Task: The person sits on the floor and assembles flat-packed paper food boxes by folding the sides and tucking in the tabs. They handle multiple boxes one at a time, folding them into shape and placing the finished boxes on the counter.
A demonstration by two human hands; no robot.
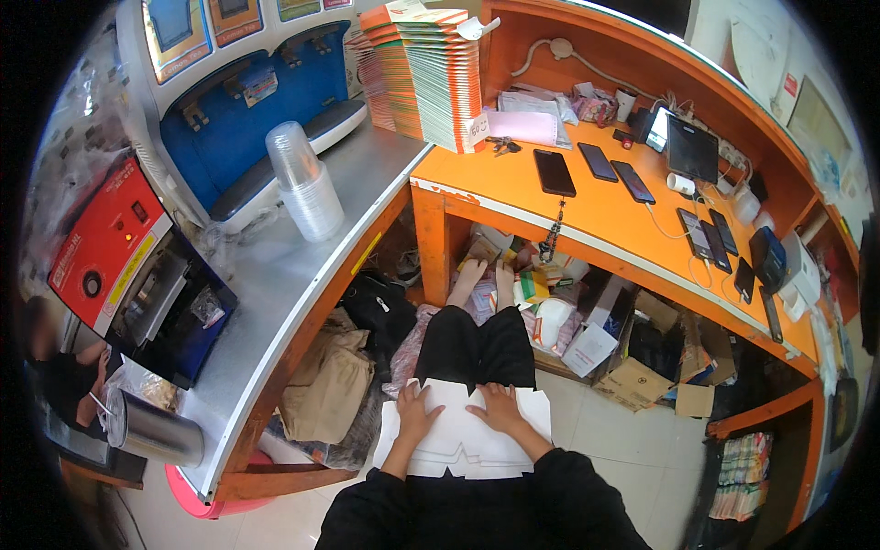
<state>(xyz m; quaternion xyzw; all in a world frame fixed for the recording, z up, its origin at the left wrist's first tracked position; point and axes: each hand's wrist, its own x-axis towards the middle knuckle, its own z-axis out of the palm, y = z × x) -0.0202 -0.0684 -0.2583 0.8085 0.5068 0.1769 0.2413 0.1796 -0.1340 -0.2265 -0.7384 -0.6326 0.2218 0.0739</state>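
White flat cardboard sheets (449, 442) with notched, cut-out edges lie across my lap, probably unfolded box blanks. My left hand (414, 417) rests palm down on the left part of the top sheet, fingers stretched toward its far edge. On the right part lies my right hand (500, 410), also flat with its fingers spread. Neither hand grips anything. A tall stack of flattened orange, green and white cartons (438, 82) stands where the metal counter meets the orange desk.
On the orange desk (513, 174) lie several phones, such as a black one (555, 173), plus keys and a tablet (692, 149). The metal counter (353, 179) bears clear plastic cups (307, 188), a red sealing machine (119, 252) and a steel canister (154, 429). Cardboard boxes (642, 367) crowd below.
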